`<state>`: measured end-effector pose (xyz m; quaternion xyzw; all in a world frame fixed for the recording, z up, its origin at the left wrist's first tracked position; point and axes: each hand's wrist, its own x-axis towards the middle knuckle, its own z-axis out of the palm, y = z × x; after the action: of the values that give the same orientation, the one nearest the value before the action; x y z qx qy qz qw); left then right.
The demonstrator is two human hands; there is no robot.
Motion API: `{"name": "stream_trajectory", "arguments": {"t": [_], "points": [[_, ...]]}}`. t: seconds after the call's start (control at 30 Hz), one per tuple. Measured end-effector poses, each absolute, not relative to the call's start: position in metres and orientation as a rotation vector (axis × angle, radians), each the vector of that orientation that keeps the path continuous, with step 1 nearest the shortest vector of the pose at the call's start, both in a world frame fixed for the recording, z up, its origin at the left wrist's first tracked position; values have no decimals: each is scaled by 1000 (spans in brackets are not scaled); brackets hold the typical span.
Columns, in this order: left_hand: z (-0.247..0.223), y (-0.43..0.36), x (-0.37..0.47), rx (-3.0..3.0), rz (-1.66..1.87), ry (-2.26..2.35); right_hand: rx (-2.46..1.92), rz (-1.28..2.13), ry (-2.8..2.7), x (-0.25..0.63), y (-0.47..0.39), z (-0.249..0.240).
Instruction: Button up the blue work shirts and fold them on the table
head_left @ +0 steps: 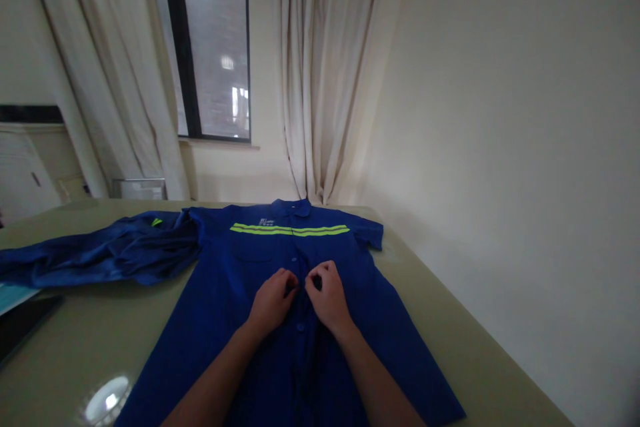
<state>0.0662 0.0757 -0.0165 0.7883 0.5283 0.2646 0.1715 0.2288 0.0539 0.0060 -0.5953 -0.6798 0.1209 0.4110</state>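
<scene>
A blue short-sleeved work shirt [395, 340] lies spread on the table, collar at the far end and a yellow-green reflective band [320, 231] across its chest. My left hand [274, 297] pinches the front placket from the left side. Just opposite, my right hand [327, 290] is closed with thumb and finger on the placket's other edge. The fingertips of both hands are close together. One button [300, 327] shows below the hands, and another button [294, 259] sits above them. Whatever lies between the fingertips is hidden.
A crumpled blue garment [110, 250] lies to the left. At the left edge are a dark flat object [27, 323] and a light blue item [15, 295]. The greenish table [480, 340] meets a wall on the right. Curtains [320, 80] and a window stand behind.
</scene>
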Motion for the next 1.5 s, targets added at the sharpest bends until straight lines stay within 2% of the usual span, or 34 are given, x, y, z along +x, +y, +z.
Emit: {"name": "stream_trajectory", "arguments": {"t": [0.17, 0.4, 0.83, 1.5], "points": [[-19, 75, 66, 2189, 834, 1436, -1402, 449, -1669, 211, 57, -6], [-17, 79, 60, 2083, 864, 1394, -1615, 394, -1719, 211, 53, -12], [-15, 70, 63, 2251, 915, 1378, -1464, 476, -1632, 215, 55, -14], [-11, 64, 68, 2460, 781, 1503, -1810, 146, -1879, 202, 41, 0]]}}
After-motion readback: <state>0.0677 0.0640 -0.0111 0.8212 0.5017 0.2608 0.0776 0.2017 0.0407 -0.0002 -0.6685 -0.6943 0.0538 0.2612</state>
